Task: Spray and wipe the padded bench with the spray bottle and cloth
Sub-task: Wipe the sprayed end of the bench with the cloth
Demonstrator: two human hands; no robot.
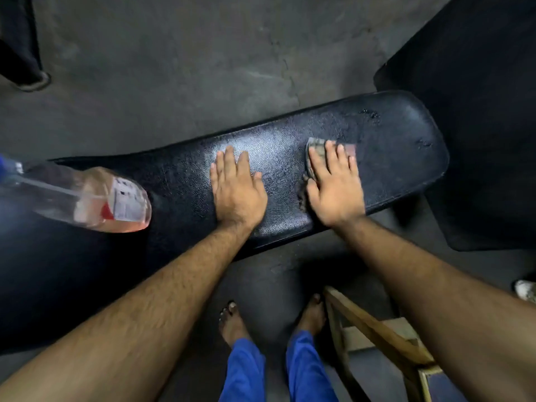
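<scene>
The black padded bench [391,134] runs across the middle of the view, its surface shiny and wet in patches. My left hand [236,187] lies flat on the padding with straight fingers and holds nothing. To its right, my right hand [333,184] presses a grey cloth [317,146] flat against the bench; most of the cloth is hidden under the palm. A clear spray bottle [95,195] with pinkish liquid and a white label stands on the bench's left part, apart from both hands. Its blue top is cut off by the left edge.
Grey concrete floor [174,68] lies beyond the bench. A black mat [478,111] sits at the right, a wooden frame [377,335] at the lower right beside my bare feet [232,323]. A dark object [20,47] stands at the top left.
</scene>
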